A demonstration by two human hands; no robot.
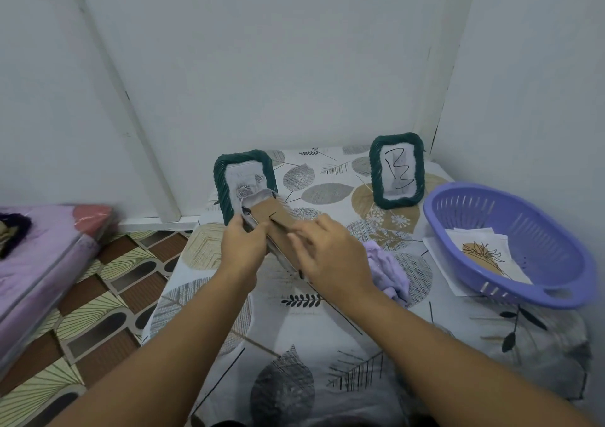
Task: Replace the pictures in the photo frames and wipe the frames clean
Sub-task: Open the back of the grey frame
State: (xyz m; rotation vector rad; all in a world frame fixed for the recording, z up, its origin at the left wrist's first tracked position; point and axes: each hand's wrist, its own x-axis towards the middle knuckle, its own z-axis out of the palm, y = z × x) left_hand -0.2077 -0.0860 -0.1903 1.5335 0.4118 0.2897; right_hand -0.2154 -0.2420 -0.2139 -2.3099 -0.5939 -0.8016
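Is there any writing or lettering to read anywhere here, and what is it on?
"B": one large hand-drawn black mark, reading roughly as that letter, on the picture in the right green frame.
Left green frame: a faint grey rose drawing, no readable words.
Paper in the purple basket: a leaf drawing, no text.

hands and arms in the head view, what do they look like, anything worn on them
Both forearms are bare from the bottom edge of the picture up to the wrists, with no sleeves in view. The left hand and right hand wear no gloves, and no watch, bracelet or ring shows. The nails are too blurred to judge.
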